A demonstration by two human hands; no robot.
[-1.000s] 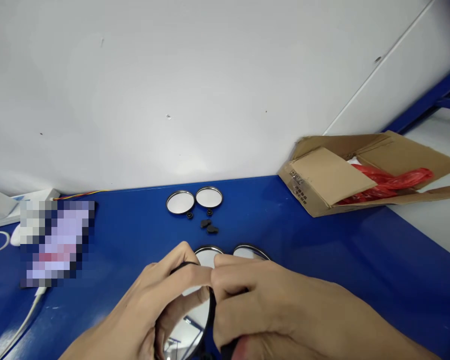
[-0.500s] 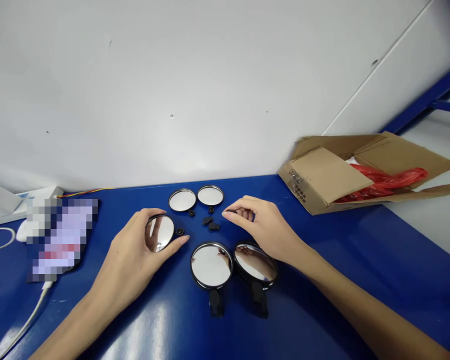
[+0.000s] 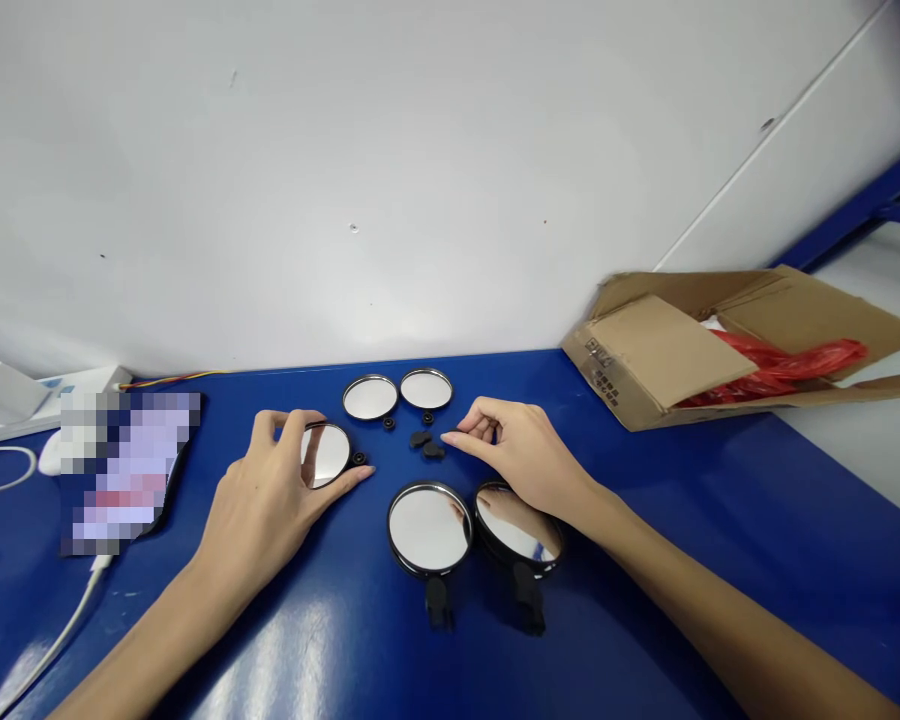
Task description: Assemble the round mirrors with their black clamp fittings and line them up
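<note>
My left hand [image 3: 270, 490] is closed round the edge of a small round mirror [image 3: 328, 455] with a black ball joint [image 3: 358, 458] on its rim. The thumb lies along the near side, by the joint. To the right, my right hand [image 3: 514, 445] has thumb and fingers pinched together; what they hold, if anything, is hidden. Just left of those fingertips lie two small black clamp-like pieces [image 3: 420, 439] [image 3: 433, 452]. Below are two round mirrors [image 3: 429, 528] [image 3: 517, 522] with black mounts attached, the right one partly behind my right wrist.
Two more round mirrors [image 3: 370, 398] [image 3: 427, 389] lie at the back, near the wall. A phone [image 3: 131, 475] with a white cable [image 3: 67, 630] and a power strip [image 3: 97, 385] are at left. An open cardboard box [image 3: 630, 370] holding a red plastic bag [image 3: 787, 362] stands at right.
The mirror in my left hand has shifted slightly away from me and lies flatter. The dark bit seen at my right fingertips no longer shows. The view has shifted slightly.
</note>
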